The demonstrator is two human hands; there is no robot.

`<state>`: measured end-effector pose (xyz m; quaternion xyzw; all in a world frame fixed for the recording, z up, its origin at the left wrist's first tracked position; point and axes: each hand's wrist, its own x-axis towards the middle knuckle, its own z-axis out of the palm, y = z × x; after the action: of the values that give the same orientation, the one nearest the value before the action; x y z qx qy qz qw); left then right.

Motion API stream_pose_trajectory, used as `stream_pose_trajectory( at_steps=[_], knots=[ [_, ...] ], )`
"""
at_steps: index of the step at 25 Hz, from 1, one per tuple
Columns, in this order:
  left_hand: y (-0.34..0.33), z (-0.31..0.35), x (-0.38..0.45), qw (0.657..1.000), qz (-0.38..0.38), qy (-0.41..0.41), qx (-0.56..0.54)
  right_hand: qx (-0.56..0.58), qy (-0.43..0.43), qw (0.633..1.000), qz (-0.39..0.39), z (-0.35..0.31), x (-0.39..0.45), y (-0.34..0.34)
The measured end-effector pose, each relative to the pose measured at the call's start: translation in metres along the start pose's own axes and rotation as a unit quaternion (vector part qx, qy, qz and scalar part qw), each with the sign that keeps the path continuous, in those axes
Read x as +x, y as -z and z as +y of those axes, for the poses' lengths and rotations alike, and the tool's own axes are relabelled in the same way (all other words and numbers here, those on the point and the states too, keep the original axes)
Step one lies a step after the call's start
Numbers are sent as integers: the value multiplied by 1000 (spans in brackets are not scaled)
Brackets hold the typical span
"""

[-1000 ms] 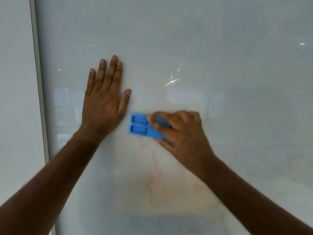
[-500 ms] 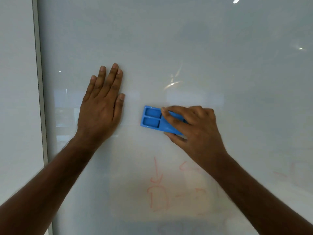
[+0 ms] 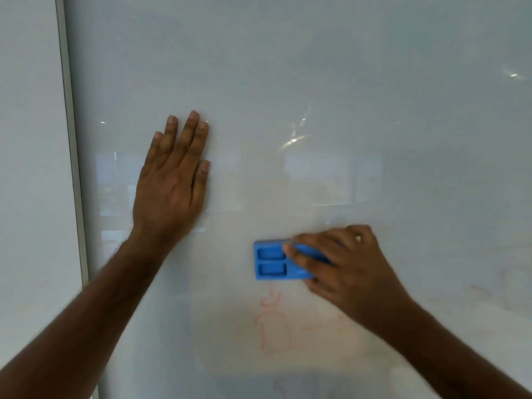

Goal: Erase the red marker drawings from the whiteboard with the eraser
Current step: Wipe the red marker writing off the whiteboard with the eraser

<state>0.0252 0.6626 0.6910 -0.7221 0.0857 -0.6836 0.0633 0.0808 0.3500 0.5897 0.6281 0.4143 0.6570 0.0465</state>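
The right hand [image 3: 342, 263] curls its fingers over the blue eraser [image 3: 277, 260] and grips it flat against the whiteboard [image 3: 345, 82], with the eraser's 2 recessed pockets showing at its left end. Just below the eraser sit faint red marker drawings [image 3: 272, 326], and more pale red traces [image 3: 495, 295] lie to the far right. The left hand [image 3: 172, 182] rests flat on the board, fingers straight and together, up and left of the eraser and near the board's grey frame [image 3: 72, 139].

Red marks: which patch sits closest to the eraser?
The red figure directly below the blue eraser; the fainter red scribbles lie far right.
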Motion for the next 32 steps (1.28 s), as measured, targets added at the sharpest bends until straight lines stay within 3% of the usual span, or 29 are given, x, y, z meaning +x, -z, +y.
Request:
stream_pose_trajectory(
  at_steps=[3,6,11,15,20,24,28,32],
  knots=[
    [2,0,0,1000,9,-8,-9,3,-65,997,35,21,26,3],
    [3,-1,0,1000,3,-6,-12,27,-79,996,44,-3,44,-7],
    [3,-2,-2,1000,-10,1,-10,49,18,998,21,-55,0,-19],
    [3,-2,-3,1000,-10,4,-6,60,93,994,-21,-40,-41,-5],
    [0,-1,-4,1000,-9,8,1,-3,-7,1000,6,10,-22,4],
    [2,-1,-4,1000,-10,12,-5,30,-59,997,36,-14,15,-8],
    [3,-1,-5,1000,-23,17,-6,37,2,999,17,-46,-8,-15],
    [4,-1,-5,999,-34,17,6,42,62,997,-19,-25,-49,-2]
  ],
)
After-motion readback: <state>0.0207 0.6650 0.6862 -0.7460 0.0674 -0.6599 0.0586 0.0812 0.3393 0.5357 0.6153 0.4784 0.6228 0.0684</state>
